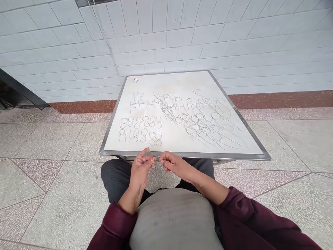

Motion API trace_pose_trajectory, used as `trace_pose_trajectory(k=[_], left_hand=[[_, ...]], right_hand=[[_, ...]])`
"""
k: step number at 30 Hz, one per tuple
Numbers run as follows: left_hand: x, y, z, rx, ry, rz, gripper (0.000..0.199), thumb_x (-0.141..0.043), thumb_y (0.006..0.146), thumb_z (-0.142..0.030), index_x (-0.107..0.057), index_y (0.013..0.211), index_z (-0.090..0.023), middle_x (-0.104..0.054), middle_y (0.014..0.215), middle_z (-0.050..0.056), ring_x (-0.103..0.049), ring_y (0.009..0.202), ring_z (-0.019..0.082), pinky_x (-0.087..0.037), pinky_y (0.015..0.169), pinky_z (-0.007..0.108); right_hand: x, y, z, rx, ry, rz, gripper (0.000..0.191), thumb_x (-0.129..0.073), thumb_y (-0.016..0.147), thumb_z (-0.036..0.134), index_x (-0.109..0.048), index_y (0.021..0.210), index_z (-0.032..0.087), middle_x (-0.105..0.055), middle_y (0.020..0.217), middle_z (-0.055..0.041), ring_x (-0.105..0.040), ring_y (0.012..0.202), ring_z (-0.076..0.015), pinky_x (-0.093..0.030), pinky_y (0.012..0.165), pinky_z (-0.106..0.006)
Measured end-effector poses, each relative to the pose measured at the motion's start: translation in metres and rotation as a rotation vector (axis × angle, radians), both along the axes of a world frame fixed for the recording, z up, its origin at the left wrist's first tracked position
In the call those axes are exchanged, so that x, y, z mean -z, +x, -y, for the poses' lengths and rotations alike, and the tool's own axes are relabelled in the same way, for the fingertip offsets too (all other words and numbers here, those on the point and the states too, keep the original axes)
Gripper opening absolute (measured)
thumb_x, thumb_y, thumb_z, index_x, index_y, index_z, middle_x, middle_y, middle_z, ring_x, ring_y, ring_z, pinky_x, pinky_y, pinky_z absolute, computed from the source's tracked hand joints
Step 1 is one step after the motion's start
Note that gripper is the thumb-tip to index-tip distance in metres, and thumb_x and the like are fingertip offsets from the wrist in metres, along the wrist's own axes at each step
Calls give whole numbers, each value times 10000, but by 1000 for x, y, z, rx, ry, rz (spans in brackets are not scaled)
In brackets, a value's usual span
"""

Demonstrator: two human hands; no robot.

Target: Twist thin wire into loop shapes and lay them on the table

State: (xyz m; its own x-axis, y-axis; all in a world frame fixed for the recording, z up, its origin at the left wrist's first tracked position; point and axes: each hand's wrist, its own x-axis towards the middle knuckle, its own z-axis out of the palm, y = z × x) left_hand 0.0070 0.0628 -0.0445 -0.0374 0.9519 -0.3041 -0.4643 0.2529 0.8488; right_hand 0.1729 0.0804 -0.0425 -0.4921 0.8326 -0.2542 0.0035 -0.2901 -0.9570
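My left hand (142, 166) pinches a thin looped wire (152, 153) between thumb and fingers, just in front of the table's near edge. Close on its right, my right hand (174, 163) is closed with thumb and fingertips together at the same wire's other end. The wire is so thin that its full shape cannot be made out. On the white tabletop beyond my left hand lie several figure-eight wire pieces (135, 133) in rough rows. Farther right are many wires with one looped end and a straight tail (215, 136), some of them overlapping.
The low table (179, 146) has a grey metal rim. A tangled bunch of wires (168, 110) lies mid-table, and a small red-and-white object (135, 80) sits at its far left corner. Behind stands a tiled wall (179, 38); my knee (114, 177) is by the front edge.
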Motion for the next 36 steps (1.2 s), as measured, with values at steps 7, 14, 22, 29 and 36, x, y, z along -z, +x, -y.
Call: trace_pose_trajectory(k=[7,14,22,29,36], left_hand=[[-1,1,1,-15,-6,5,503,-797,652,-182,-604,1116,-163,-691,707,-9,-582,635,91,-432,664,225],[-8,5,-1,-7,12,-2,480,-798,654,-197,-615,1097,-170,-693,700,-12,-605,644,105,-435,678,241],[-13,9,-1,-12,31,-17,430,-792,647,-197,-623,1041,-172,-691,698,-8,-630,681,136,-457,705,274],[-13,8,-4,29,73,-67,415,-769,680,-212,-619,1065,-182,-684,706,-8,-633,699,141,-468,752,295],[-20,-3,-6,230,135,-316,448,-734,727,-229,-590,1149,-190,-647,701,-9,-561,648,124,-431,655,262]], right_hand=[[0,-10,9,152,-289,-319,225,-695,777,366,-553,815,197,-583,769,25,-553,667,-102,-453,694,-285],[-6,-17,13,217,-444,-579,207,-758,747,311,-601,752,176,-601,787,14,-554,700,-86,-470,715,-245],[4,-24,12,325,-488,-639,230,-779,712,257,-569,664,178,-622,754,12,-571,705,-90,-488,750,-249],[2,-22,12,325,-468,-601,273,-781,700,287,-531,673,183,-612,786,7,-594,762,-111,-488,814,-286],[4,-9,5,210,-96,-262,272,-684,788,465,-612,822,205,-566,749,28,-467,639,-97,-361,597,-240]])
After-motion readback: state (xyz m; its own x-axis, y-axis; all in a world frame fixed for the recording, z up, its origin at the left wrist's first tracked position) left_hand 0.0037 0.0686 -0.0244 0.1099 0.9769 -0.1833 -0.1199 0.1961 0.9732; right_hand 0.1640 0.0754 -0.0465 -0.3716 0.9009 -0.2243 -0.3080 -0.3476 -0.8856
